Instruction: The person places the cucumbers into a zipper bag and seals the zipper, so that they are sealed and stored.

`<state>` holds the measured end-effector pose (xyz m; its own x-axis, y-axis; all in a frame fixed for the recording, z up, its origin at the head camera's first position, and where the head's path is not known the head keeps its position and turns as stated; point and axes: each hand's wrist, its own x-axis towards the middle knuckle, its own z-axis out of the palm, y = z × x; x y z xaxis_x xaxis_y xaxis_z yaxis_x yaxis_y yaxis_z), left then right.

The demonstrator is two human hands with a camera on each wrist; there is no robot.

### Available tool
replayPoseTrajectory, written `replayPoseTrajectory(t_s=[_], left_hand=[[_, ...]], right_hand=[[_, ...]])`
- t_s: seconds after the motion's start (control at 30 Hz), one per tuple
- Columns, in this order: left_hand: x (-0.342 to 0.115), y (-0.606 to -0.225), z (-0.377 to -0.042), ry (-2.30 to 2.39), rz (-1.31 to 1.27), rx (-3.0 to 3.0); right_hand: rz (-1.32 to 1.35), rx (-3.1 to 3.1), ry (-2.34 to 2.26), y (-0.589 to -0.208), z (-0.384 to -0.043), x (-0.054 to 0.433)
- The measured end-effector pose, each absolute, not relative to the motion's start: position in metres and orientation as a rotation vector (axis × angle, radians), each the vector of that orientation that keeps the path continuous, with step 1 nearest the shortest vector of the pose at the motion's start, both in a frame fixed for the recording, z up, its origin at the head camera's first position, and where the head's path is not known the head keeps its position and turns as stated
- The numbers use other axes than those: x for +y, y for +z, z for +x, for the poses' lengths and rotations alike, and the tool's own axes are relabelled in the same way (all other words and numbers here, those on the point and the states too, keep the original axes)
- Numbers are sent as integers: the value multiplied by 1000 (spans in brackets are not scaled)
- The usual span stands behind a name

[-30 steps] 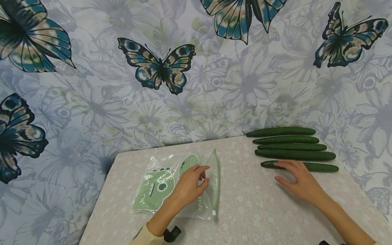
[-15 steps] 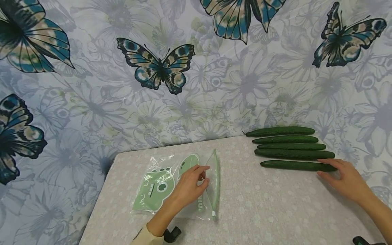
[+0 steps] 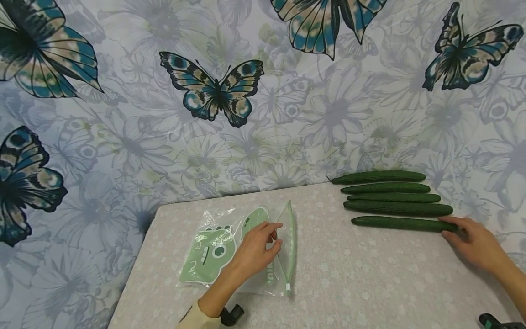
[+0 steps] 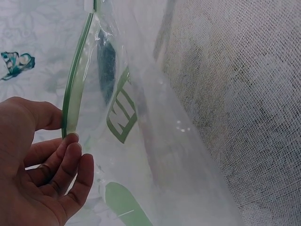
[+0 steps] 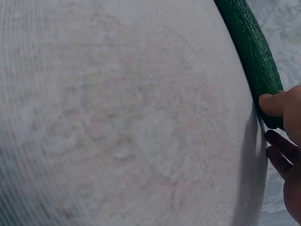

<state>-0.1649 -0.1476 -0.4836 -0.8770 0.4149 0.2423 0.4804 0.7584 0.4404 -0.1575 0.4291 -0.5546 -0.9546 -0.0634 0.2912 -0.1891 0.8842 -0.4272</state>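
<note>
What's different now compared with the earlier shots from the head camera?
The right hand moved right along the nearest long green cucumber, from its left half to its right end, which it now grips. The left hand stayed pinching the clear plastic bag with green cartoon print; the other four cucumbers stayed put.

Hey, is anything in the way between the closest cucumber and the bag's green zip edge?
Nothing visible: only tablecloth lies between the closest cucumber and the green zip edge of the bag. The right hand grips the cucumber's opposite end.
</note>
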Motion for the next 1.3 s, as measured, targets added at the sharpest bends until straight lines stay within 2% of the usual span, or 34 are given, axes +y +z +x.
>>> replayPoseTrajectory(t_s=[0.23,0.5,0.7,1.0,1.3], left_hand=[[-147,-485,-165,-757,-724,-2814],[-146,-487,-165,-756,-729,-2805],[-146,-486,-166,-761,-723,-2816],[-147,-487,-166,-761,-724,-2822],[-148,-486,-168,-762,-722,-2829]], right_hand=[[185,-2777,705,-555,-157,430],[295,-2661,715,-552,-149,429],[92,-2688,1002,-533,-132,421],[-84,-2660,1059,-522,-127,411],[-17,-2484,1204,-503,-122,391]])
